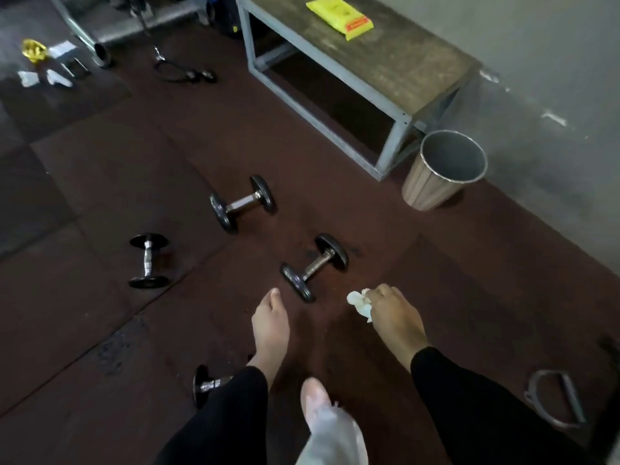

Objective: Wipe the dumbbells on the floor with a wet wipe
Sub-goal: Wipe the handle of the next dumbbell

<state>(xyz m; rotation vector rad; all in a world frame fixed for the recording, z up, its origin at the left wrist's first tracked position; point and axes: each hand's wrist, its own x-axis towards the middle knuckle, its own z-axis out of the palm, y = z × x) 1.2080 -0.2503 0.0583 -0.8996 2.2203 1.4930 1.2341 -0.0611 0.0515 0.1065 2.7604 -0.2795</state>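
- While the person bends over the dark rubber floor (436, 297), the right hand (392, 313) pinches a crumpled white wet wipe (360, 304) in curled fingers, low above the mat.
- The left hand (270, 325) reaches down beside it with straight, relaxed fingers, holding nothing.
- Just beyond both hands lies the nearest dumbbell (314, 266), black plates and a chrome handle, angled on the floor and touched by neither hand.
- A second dumbbell (242, 203) lies farther off, a third dumbbell (148, 261) well to the left, and a fourth dumbbell (209, 385) sits partly hidden behind the black left sleeve (214, 424).
- Against the wall stands a grey metal bench (385, 72) with a yellow wipes packet (339, 15) lying flat on its top.
- A round waste bin (443, 171) stands on the floor just beside the bench's near corner.
- A metal cable handle (555, 401) lies at the far right on the mat.
- One foot (313, 397) shows between the sleeves.
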